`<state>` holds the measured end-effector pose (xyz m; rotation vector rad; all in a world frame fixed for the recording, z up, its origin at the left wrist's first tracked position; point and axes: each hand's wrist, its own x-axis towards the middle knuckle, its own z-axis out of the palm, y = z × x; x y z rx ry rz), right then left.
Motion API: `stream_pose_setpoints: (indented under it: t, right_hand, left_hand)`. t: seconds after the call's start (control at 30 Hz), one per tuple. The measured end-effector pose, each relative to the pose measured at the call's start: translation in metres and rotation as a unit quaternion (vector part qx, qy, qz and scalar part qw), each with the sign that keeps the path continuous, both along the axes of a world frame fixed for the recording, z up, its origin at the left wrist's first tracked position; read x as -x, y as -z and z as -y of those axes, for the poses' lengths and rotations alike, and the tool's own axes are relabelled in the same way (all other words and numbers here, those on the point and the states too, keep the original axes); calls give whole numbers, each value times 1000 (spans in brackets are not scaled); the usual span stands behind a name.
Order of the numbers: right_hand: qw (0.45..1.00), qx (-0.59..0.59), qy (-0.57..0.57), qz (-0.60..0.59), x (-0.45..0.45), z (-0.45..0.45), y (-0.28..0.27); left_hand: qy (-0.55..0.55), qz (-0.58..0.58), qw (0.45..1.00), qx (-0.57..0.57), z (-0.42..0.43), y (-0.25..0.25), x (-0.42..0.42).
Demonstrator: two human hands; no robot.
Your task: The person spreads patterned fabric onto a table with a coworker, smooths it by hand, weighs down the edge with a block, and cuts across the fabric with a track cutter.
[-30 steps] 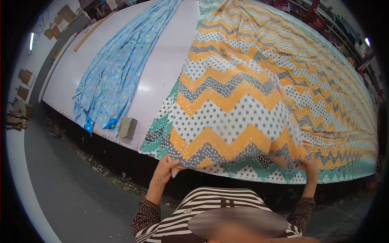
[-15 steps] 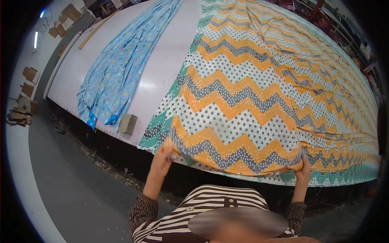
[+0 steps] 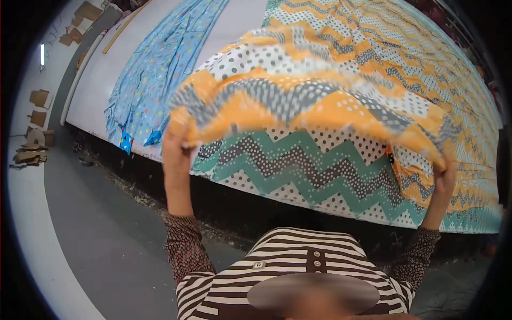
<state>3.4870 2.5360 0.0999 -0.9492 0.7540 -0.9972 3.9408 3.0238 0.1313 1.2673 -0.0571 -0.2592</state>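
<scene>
A fabric sheet with orange, grey and white zigzags and dots (image 3: 325, 109) billows above the table, its near edge lifted and its middle blurred by motion. My left hand (image 3: 178, 137) is closed on the sheet's near left corner area. Further right, my right hand (image 3: 444, 173) grips the same edge. Beneath the raised sheet lies a green, white and dark grey zigzag fabric (image 3: 293, 165), spread along the table's front edge. Left of my left hand is a gathered light-blue cloth with coloured dots (image 3: 160, 69).
The long pale table (image 3: 88, 106) curves through the wide view. A thin yellowish strip (image 3: 124, 31) lies near its far left edge. Cardboard pieces (image 3: 40, 98) are at the far left, beyond the grey floor (image 3: 106, 229). More rumpled orange fabric (image 3: 426, 64) covers the right side.
Both hands have risen, moved forward and spread apart, lifting the orange sheet's near edge off the table. Green zigzag fabric beneath is now exposed. The grey block by the blue cloth is now hidden.
</scene>
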Motion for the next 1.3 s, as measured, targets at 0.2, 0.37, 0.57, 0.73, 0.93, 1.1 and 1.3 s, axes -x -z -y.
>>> stream_pose_setpoints:
  t: [0.2,0.37,0.57,0.73,0.93,1.1,1.3]
  right_hand:
    - [984,-89,-96,-118,27,-79,81]
    - [963,-102,-83,-235,55,-104,104]
    - [944,-71,-59,-316,64,-129,112]
    - [940,-70,-28,-333,69,-149,117]
    - [917,-70,-109,-378,70,-159,113]
    - [955,-83,-14,-286,71,-160,126]
    - [957,-63,48,-279,64,-161,120]
  left_hand:
    - [122,-107,971,-174,-62,135,37]
    - [131,-107,952,-256,-69,144,46]
    - [181,-109,929,-304,-68,150,37]
    - [142,69,934,-320,-63,156,46]
    - [131,339,798,-481,-53,159,72]
    - [127,238,847,-457,-53,158,77]
    - [56,72,935,-344,-75,173,60]
